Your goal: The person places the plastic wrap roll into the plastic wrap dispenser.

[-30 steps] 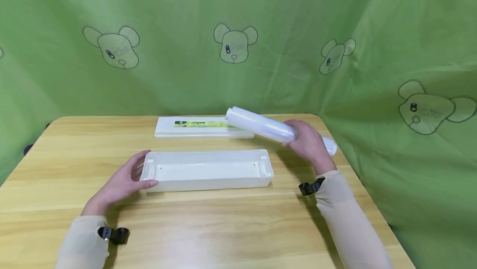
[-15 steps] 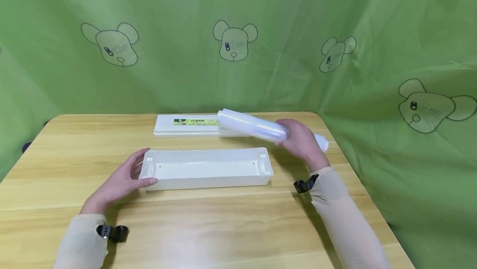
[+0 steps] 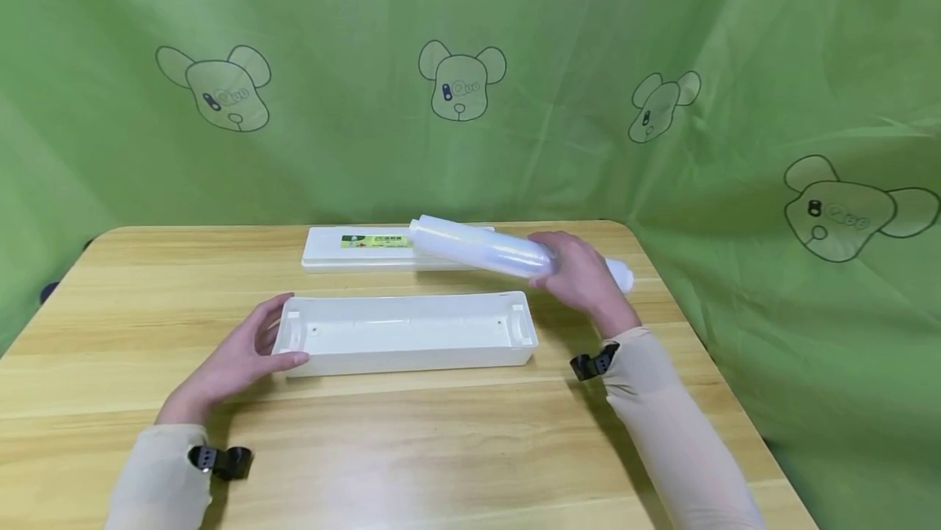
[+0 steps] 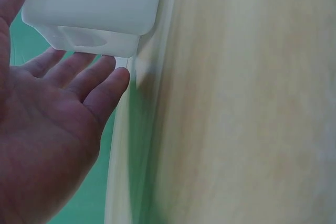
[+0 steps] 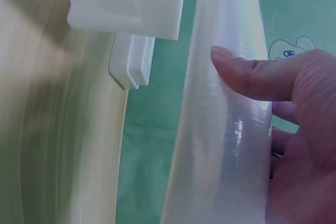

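A long white plastic box (image 3: 412, 362) with an open top lies crosswise on the wooden table. My left hand (image 3: 238, 358) holds its left end, thumb at the front wall and fingers behind. The left wrist view shows those fingers against the box end (image 4: 97, 3). Up in my right hand (image 3: 581, 273) is a roll of cling film (image 3: 478, 248), gripped towards its right end and tilted, left end higher. In the right wrist view the thumb presses across the film roll (image 5: 220, 150), beside the box's end (image 5: 126, 3).
Behind the box lies a long white lid (image 3: 323, 251) with a yellow-green label, partly covered by the roll in the head view. The wooden table (image 3: 412, 456) ends at a green curtain (image 3: 331, 162) printed with bear heads, at the back and right.
My right hand has carried the cling film roll leftward, so it covers more of the lid's label. The left hand stays at the box's left end, and the box keeps its place.
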Available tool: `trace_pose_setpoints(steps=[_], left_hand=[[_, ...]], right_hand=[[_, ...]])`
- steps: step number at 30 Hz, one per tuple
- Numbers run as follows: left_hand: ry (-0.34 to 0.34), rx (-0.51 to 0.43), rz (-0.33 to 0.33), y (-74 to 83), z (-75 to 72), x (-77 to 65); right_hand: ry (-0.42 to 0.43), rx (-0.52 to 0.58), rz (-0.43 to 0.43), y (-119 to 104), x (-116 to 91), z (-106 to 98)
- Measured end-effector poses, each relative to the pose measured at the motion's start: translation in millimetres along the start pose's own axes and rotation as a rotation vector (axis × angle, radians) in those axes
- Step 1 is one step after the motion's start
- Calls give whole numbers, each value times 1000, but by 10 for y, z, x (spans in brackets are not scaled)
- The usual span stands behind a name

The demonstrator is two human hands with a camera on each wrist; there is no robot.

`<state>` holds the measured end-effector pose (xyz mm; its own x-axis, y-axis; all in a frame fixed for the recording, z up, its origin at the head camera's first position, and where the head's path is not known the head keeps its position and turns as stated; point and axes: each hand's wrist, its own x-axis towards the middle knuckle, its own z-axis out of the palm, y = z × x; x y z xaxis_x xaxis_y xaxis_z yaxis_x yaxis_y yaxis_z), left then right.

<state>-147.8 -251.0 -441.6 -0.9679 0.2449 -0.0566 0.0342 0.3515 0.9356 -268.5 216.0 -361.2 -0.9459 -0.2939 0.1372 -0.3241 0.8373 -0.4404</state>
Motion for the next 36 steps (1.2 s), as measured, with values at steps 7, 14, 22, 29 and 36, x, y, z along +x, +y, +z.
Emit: trace_pose_setpoints(steps=[7,14,22,29,36], left_hand=[[-2,-1,0,-11,-4,12],[-5,-8,0,-24,0,9],[-18,-36,10,-1,-8,4],[-20,-22,3,2,1,-3],[-22,-24,1,6,-2,17]], right_hand=[[2,-1,-37,-58,6,35],[-2,-17,-51,-109,-3,65],[1,-11,-60,-195,-18,59],[-1,-20,-91,-256,-25,78],[7,-28,-120,-317,-41,82]])
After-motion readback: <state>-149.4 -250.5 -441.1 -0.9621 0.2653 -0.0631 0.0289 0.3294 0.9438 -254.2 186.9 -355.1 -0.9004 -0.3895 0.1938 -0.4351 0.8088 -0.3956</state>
